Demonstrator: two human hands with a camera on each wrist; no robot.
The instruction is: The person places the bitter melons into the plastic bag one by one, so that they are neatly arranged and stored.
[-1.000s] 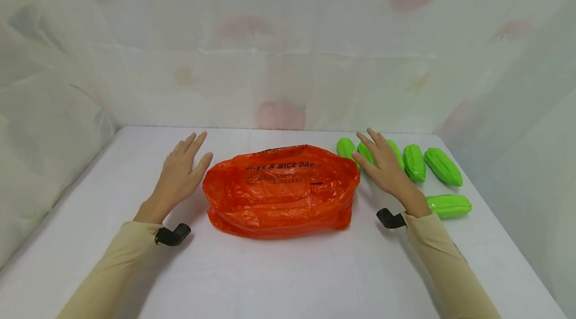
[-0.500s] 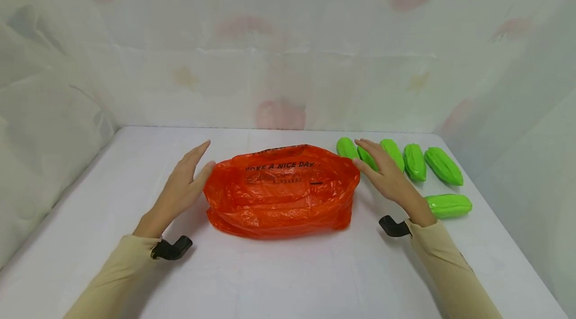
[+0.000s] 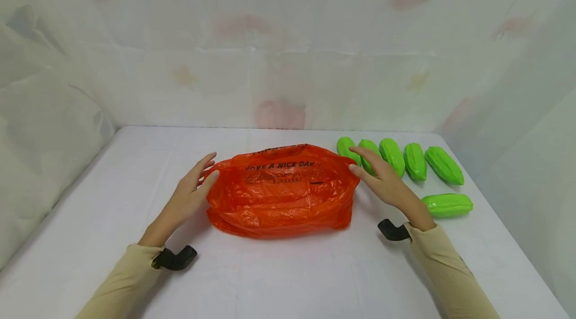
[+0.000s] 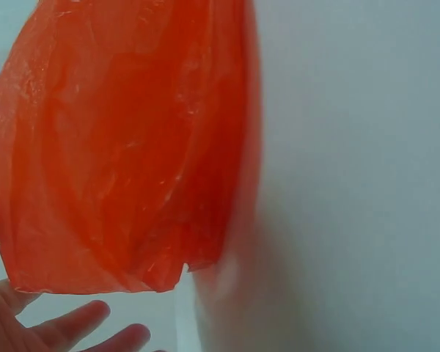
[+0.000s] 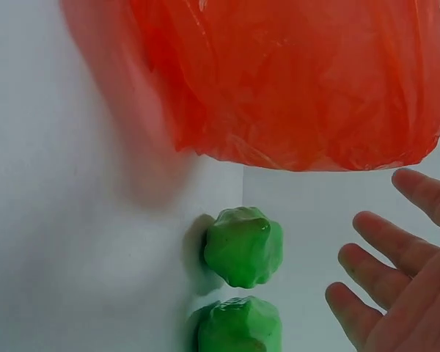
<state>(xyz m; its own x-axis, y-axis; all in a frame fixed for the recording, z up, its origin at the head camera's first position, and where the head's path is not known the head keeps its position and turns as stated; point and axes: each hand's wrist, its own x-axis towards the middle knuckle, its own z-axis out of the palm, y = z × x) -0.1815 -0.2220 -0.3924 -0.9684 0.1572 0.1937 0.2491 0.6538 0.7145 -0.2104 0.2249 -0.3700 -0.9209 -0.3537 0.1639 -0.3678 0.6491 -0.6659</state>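
An orange-red plastic bag (image 3: 279, 204) with black lettering stands with its mouth spread wide at mid-table. At its left rim is my left hand (image 3: 188, 196), thumb in front of the edge and loosely bent fingers behind. My right hand (image 3: 386, 184) is at the right rim, its thumb tip overlapping the edge. In the left wrist view, several fingers of the left hand (image 4: 15, 319) are spread below the bag (image 4: 117, 147). Extended fingers of the right hand (image 5: 418, 293) appear beside the bag (image 5: 293, 88) in the right wrist view. Neither hand visibly pinches the plastic.
Several oblong, ridged green vegetable-like objects lie at the right, including one farthest right in the back row (image 3: 444, 165) and one lying crosswise nearer (image 3: 447, 205). The white table (image 3: 288, 279) meets patterned curtains (image 3: 279, 74) behind and at both sides.
Both hands have come down and in toward the bag's side rims. The thumbs now overlap its edges. The bag and green objects stay in place.
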